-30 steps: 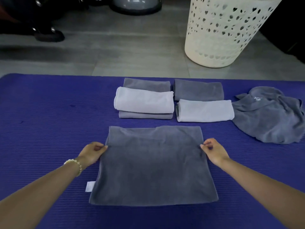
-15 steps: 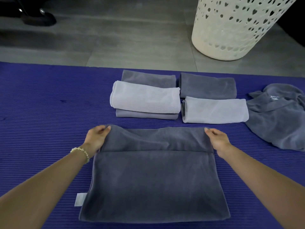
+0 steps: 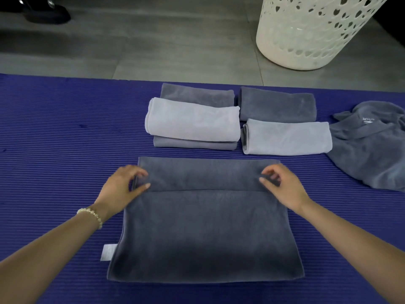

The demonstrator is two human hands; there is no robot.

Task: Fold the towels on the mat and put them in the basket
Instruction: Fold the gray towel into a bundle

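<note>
A dark grey towel [image 3: 206,233] lies flat on the blue mat [image 3: 54,150] in front of me, its far edge folded over toward me in a narrow band. My left hand [image 3: 122,189] pinches the left end of that folded band. My right hand [image 3: 282,183] pinches the right end. Beyond it lie folded towels: a light one [image 3: 192,119] stacked on a grey one, two dark ones [image 3: 277,105] behind, and another light one [image 3: 287,137]. A crumpled grey towel [image 3: 370,145] sits at the right. The white perforated basket [image 3: 311,34] stands on the floor past the mat.
Grey tiled floor [image 3: 153,44] lies beyond the mat's far edge. A dark object with wheels [image 3: 43,9] sits at the far left on the floor. A white label [image 3: 107,252] sticks out from the towel's left side.
Both hands took the towel's far corners, folded the far edge toward me, and now pinch the ends of the folded band, which lies flatter and wider than half a second ago.
</note>
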